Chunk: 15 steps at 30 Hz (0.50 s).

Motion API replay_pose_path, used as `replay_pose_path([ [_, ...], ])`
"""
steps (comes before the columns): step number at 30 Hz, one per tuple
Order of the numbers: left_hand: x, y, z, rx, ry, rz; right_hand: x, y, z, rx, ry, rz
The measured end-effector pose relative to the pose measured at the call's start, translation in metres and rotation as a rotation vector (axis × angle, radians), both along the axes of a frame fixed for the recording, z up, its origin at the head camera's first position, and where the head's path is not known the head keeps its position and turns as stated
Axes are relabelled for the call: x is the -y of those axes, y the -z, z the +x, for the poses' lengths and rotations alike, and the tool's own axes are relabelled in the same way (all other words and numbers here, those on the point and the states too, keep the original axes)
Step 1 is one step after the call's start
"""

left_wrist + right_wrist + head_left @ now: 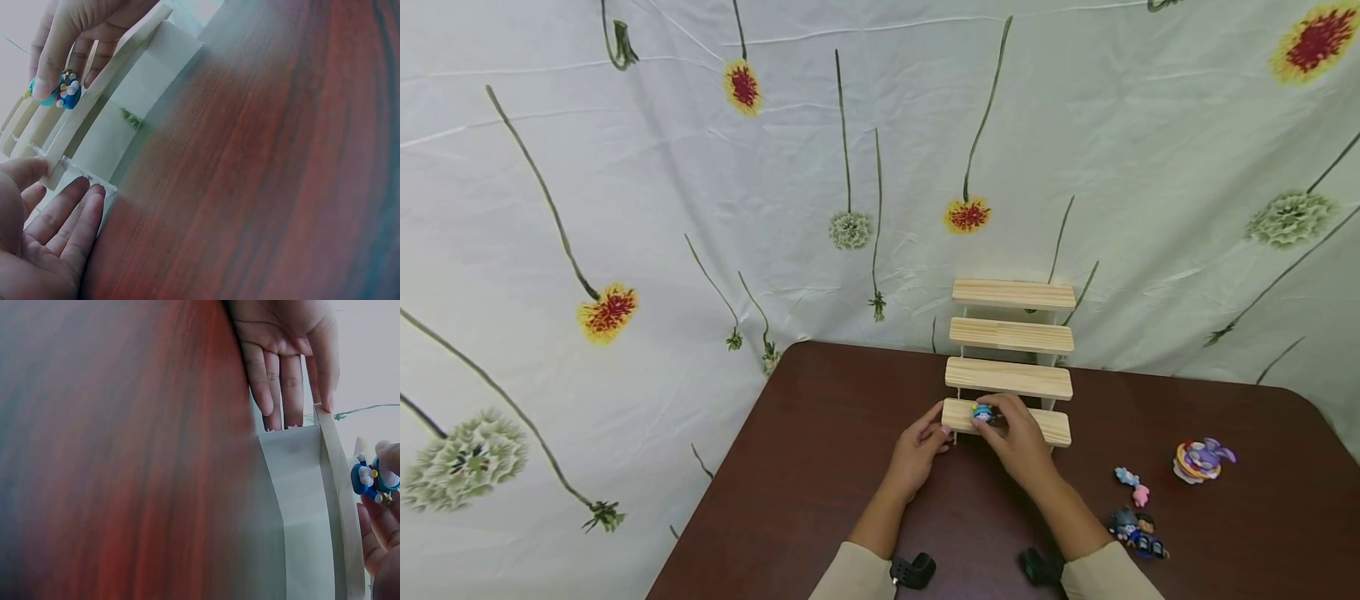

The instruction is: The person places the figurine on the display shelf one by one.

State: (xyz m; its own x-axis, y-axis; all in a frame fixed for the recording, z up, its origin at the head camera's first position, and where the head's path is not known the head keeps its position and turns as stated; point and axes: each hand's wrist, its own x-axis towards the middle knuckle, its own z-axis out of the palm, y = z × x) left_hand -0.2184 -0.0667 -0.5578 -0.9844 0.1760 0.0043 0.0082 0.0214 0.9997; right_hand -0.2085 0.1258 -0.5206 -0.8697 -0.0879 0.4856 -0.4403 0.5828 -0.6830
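My right hand [1024,442] pinches a small blue toy figurine [982,412] between thumb and fingertips. The figurine is just over the lowest board of a stepped wooden shelf [1043,423]; whether it touches the board I cannot tell. Blue body, white patches and a teal top show on the figurine [67,90] in the left wrist view. My left hand [914,450] holds the left end of that lowest board. In the left wrist view its thumb [28,170] presses on the board's end, while the other fingers [72,228] reach out beside the white side support.
On the brown table [820,467], to the right, lie small blue and pink toys [1131,483], dark-blue figurines [1138,533] and a purple long-eared toy [1202,460] on a round base. A flower-printed white cloth [895,275] hangs behind the shelf.
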Motion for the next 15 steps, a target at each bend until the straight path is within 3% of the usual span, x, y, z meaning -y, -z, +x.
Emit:
replay_pose_path([
  [15,0.001,-0.003,0.002,-0.009,0.008,-0.001,0.014,0.003,-0.010,0.040,0.022,-0.044],
])
